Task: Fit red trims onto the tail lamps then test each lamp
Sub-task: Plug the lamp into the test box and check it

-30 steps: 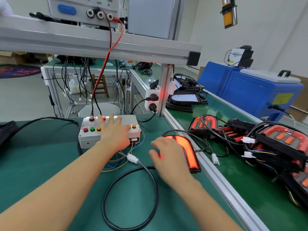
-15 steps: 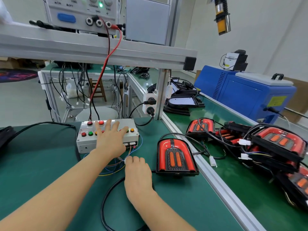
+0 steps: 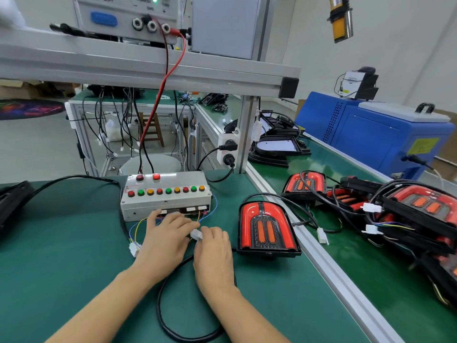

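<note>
A tail lamp point(image 3: 267, 227) with a red trim and two orange bars lies unlit on the green mat, right of my hands. Its black cable point(image 3: 170, 325) loops toward me. Both hands meet at a white connector point(image 3: 196, 234) in front of the grey test box point(image 3: 165, 194) with its row of coloured buttons. My left hand point(image 3: 167, 240) and my right hand point(image 3: 214, 253) each pinch one side of that connector. A second white plug point(image 3: 133, 249) on coloured wires lies to the left.
Several more tail lamps point(image 3: 305, 184) with tangled cables are piled on the conveyor at the right. An aluminium rail point(image 3: 321, 258) separates mat from conveyor. A power supply point(image 3: 128, 18) sits on the shelf above. A blue machine point(image 3: 371, 137) stands far right.
The lamp was lit under my right hand, now it is dark. My right hand left the lamp and my left hand left the box buttons; both came together at the white connector.
</note>
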